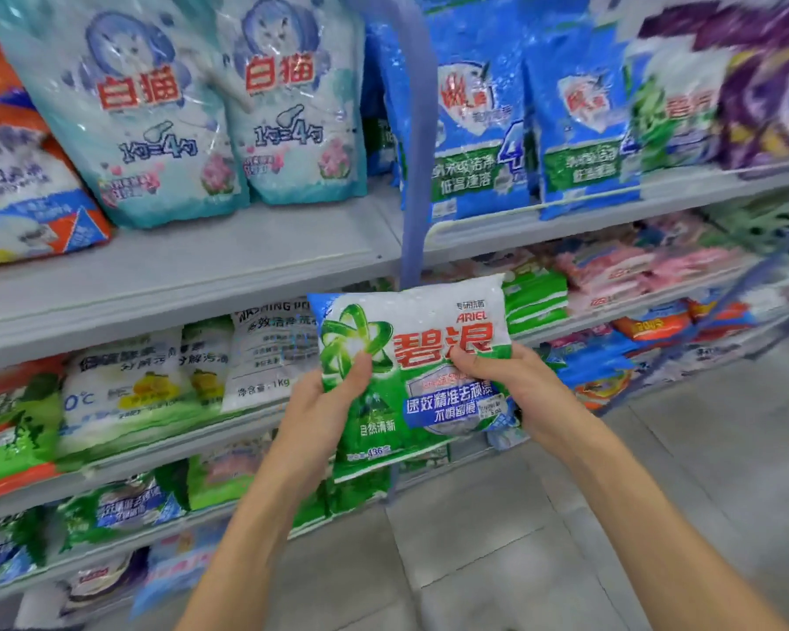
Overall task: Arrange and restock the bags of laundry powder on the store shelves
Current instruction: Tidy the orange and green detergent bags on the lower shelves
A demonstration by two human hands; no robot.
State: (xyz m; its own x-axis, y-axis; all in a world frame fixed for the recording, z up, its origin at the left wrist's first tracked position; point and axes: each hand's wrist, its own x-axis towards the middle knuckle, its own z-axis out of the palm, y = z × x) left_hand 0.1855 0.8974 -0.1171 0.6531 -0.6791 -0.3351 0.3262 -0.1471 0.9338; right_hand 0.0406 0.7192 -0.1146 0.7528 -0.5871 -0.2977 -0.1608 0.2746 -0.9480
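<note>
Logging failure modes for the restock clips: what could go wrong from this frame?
1. Slip: left hand and right hand grip the green Ariel bag from mid-height down; its unsupported top could flop over.
2. Misplacement: similar green bags lie right of the blue post, while white bags fill the shelf straight ahead.
3. Pushing in there could topple those leaning white bags.

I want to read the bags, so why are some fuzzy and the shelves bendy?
Head view: the green Ariel bag, gripped by the left hand and right hand, is sharp; head view: the purple bags at the right edge are smeared by blur; head view: the wide lens bows the upper shelf; head view: shiny plastic on the white cat bags shows glare.
</note>
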